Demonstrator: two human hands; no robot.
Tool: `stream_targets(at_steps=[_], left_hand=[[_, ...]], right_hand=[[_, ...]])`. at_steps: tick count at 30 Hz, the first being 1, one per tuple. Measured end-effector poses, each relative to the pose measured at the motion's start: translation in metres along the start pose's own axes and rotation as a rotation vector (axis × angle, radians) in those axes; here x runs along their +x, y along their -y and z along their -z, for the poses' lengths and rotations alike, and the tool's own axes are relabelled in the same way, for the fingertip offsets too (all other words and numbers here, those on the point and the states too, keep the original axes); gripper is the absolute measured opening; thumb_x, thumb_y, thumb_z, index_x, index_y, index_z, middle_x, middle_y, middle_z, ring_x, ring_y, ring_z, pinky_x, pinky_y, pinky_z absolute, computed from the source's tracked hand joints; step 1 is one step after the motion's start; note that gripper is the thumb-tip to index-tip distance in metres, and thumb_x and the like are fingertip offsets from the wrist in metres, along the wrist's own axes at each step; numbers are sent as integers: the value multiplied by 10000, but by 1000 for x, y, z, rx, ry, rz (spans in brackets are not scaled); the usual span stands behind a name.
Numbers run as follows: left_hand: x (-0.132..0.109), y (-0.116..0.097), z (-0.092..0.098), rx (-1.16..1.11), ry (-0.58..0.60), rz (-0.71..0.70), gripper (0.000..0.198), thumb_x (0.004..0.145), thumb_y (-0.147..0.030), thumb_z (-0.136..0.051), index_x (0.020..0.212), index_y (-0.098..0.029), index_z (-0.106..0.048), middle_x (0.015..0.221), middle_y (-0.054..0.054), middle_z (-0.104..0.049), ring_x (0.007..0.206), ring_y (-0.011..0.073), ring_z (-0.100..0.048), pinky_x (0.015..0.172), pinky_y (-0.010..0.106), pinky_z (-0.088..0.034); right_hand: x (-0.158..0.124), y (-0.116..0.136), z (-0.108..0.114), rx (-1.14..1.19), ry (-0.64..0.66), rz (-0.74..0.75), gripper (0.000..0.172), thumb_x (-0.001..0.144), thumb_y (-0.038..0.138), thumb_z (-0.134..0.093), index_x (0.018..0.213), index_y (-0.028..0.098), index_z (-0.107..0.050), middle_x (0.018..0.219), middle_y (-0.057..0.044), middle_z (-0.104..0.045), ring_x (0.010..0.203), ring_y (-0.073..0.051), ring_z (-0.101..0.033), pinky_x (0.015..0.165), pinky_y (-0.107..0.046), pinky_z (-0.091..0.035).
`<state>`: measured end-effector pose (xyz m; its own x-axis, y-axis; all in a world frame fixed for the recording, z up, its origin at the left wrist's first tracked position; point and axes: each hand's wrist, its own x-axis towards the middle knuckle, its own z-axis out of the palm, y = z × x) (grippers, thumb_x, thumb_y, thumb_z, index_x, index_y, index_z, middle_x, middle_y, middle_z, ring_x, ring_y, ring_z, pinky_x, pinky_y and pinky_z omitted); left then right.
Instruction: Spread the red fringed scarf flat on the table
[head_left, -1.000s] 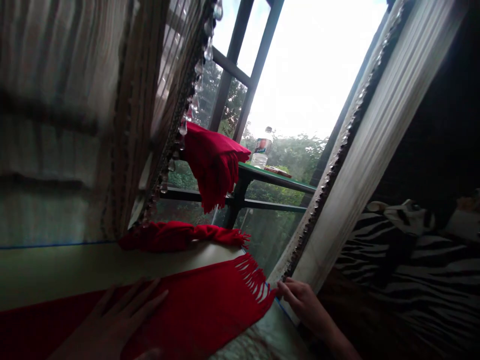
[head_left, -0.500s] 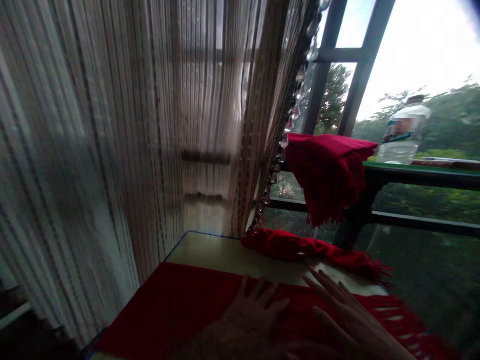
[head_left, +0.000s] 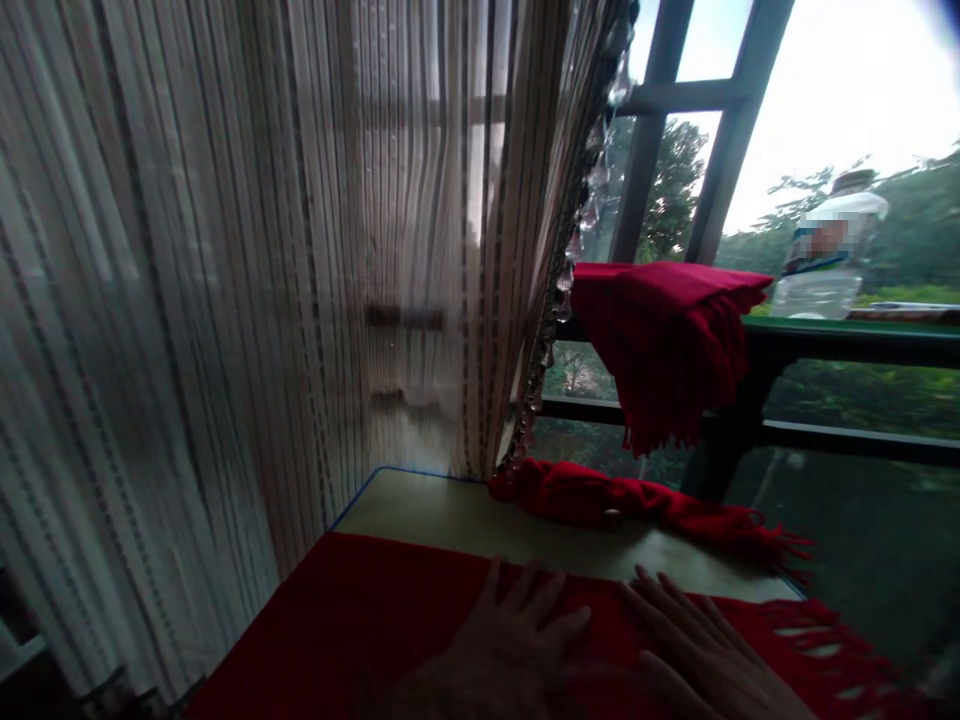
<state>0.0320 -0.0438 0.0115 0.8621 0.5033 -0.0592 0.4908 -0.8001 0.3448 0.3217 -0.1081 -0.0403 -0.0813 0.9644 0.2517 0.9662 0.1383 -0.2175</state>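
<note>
A red fringed scarf (head_left: 360, 610) lies spread across the pale table (head_left: 420, 505), its fringe hanging at the right end. My left hand (head_left: 510, 635) rests flat on it with the fingers spread, close to its far edge. To the right, my right hand (head_left: 701, 640) also lies on the cloth, fingers stretched out and pointing away from me. Neither hand holds anything. Beyond them, a second red scarf (head_left: 577, 495) is bunched in a long roll along the table's far side, its fringe towards the right.
A folded red scarf (head_left: 667, 330) drapes over the green-topped ledge (head_left: 862, 328) by the window. On that ledge stands a clear plastic bottle (head_left: 817, 290). A string curtain (head_left: 300, 300) hangs along the left and back, edged with a strand of clear beads (head_left: 566, 280).
My right hand has come down flatter onto the scarf. My left hand stays spread in about the same place. The view has shifted slightly.
</note>
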Motion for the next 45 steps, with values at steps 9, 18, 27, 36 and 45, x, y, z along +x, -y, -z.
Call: stream_targets(at_steps=[9,18,27,36,45], left_hand=[[-11,-10,7,-52,-82,28,940,869,-807,-590,1637,-326,-341,1732,91,-157,1602,399,-102,1260,700,-18],[-11,-21,14,-29,-33,87,911,904,-802,-540,1641,-316,-316,1733,108,-145,1606,384,-85,1262,693,-23],[-8,-18,15,-36,-20,88,930,874,-802,-588,1633,-329,-333,1729,98,-157,1610,366,-83,1266,677,-10],[-8,-18,13,-20,-48,97,914,875,-767,-628,1628,-333,-347,1726,93,-188,1603,380,-119,1272,674,-34],[-9,-22,17,-14,-27,109,896,894,-764,-603,1628,-315,-351,1723,118,-168,1602,386,-122,1264,689,-44]], right_hand=[[-4,11,7,-35,227,-88,747,987,754,-293,1605,334,-283,1702,-9,-132,1585,-273,-93,1303,-556,-109],[-5,28,26,-9,246,-106,780,992,763,-290,1614,292,-297,1710,-70,-136,1593,-285,-100,1308,-561,-111],[-5,24,25,-2,235,-99,789,985,771,-298,1613,293,-302,1709,-62,-145,1593,-286,-111,1308,-560,-116],[-4,27,28,0,232,-104,783,993,756,-303,1611,277,-316,1708,-68,-169,1595,-294,-104,1311,-561,-102],[-6,20,23,47,165,-85,728,993,723,-384,1587,302,-371,1696,-68,-238,1587,-320,-156,1304,-584,-139]])
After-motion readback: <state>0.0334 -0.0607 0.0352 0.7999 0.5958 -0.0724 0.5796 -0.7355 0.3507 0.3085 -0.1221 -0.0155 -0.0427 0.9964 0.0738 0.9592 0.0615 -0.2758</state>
